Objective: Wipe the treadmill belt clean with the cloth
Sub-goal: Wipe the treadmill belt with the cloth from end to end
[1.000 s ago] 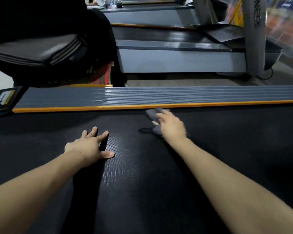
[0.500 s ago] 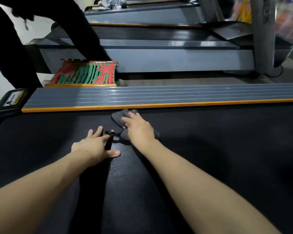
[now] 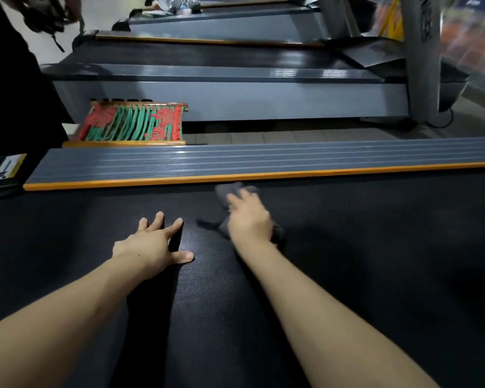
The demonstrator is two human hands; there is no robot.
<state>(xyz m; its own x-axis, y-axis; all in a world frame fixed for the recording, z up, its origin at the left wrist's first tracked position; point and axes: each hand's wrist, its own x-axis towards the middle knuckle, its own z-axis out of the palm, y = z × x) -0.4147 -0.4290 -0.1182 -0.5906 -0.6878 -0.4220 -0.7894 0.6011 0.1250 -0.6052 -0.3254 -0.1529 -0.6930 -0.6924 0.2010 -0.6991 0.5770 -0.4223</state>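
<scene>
Black textured treadmill belt [image 3: 235, 317] filled the view. Right hand [image 3: 248, 219], fingers flat, pressed the small grey cloth [image 3: 230, 191] near the orange-edged grey side rail [image 3: 235, 163], apparently swept rightward since half a second before. Left hand [image 3: 149, 245] stayed splayed, bracing. Wiping midway.

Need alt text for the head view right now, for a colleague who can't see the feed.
A person's right hand presses a dark grey cloth flat on a black treadmill belt, near its orange-edged side rail. The left hand rests spread on the belt beside it.
</scene>
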